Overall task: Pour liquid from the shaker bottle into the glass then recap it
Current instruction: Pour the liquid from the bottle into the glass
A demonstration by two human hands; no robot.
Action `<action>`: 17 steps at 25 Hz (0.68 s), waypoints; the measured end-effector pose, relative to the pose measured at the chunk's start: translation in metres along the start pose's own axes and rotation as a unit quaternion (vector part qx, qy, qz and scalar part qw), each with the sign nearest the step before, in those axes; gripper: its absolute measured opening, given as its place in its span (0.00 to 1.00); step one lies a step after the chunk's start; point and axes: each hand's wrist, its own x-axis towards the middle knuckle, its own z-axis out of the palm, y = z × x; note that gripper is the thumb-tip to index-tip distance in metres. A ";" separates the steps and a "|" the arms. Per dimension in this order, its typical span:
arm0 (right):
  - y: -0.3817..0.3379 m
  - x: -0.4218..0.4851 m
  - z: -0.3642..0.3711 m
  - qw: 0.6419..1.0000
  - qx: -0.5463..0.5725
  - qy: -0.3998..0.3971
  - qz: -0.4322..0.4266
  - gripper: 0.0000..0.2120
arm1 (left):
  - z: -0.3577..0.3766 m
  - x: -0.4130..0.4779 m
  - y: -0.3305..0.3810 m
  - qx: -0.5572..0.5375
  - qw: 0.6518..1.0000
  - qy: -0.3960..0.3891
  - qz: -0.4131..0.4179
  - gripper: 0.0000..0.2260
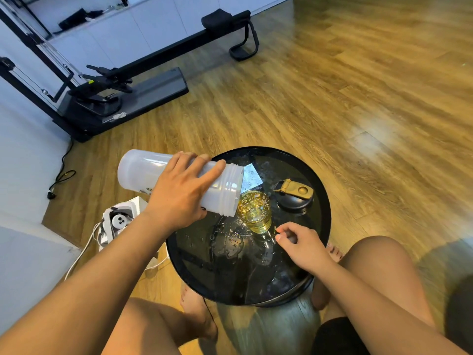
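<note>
Your left hand [179, 193] wraps around the uncapped shaker bottle [143, 175], tipped on its side with its threaded mouth over the glass [254, 211]. The glass holds yellow liquid and stands near the middle of the round black tray table [323, 201]. Your right hand [302, 244] rests loosely curled beside the glass, gripping nothing. The lid [294, 197] lies towards the table's right edge.

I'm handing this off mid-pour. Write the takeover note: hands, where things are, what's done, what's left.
Left hand: gripping the translucent white shaker bottle, tipped with its open mouth over the clear glass.
Right hand: empty, fingers loosely curled just beside the glass base.
Glass stands on the wet round black tray table, nearly full of yellow liquid.
Black lid with tan flip cap lies right of the glass.
Left: right the bottle, recap it.
</note>
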 end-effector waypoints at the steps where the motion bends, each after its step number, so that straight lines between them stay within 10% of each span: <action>1: 0.000 0.000 0.000 1.000 0.000 0.001 0.000 0.02 | 0.000 0.000 0.000 0.006 1.000 0.003 0.010 0.48; 17: 0.001 0.000 -0.001 1.000 -0.007 0.005 -0.012 0.02 | -0.002 0.002 0.002 0.028 0.997 0.050 0.050 0.45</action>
